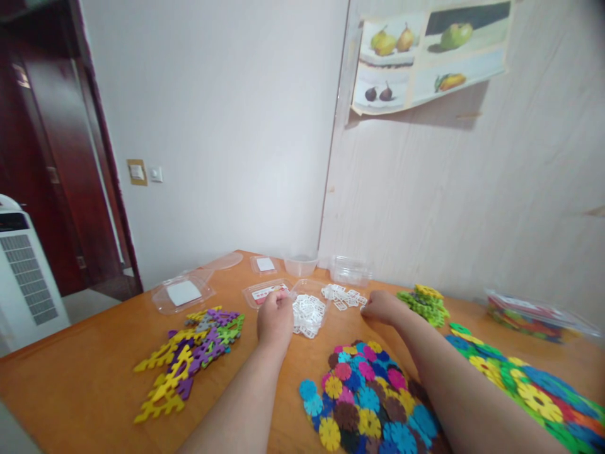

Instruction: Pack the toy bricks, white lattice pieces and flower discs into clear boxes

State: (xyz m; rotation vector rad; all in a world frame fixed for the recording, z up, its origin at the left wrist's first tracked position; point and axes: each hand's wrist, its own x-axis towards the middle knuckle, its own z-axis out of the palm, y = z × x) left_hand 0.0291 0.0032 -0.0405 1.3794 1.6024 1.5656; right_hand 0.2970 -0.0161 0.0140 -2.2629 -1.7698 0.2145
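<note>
Table: While its far edge ran along the wall, its left edge slanted toward the near side, with bare wood between that edge and the yellow-purple pieces.
Gap: A strip of wood separated the box from the discs; the discs lay between the forearms.
Far side: A tub and a clear case stood near the far edge, behind the box.
White pieces: Flat, openwork, overlapping in a heap inside the box; others lay loose just right of it.
Left hand: Fingers curled, at the box's left side; clamping could not be told.
Right hand: Fingers together, beside the loose pieces; white showed at the tips, grip on it uncertain.
</note>
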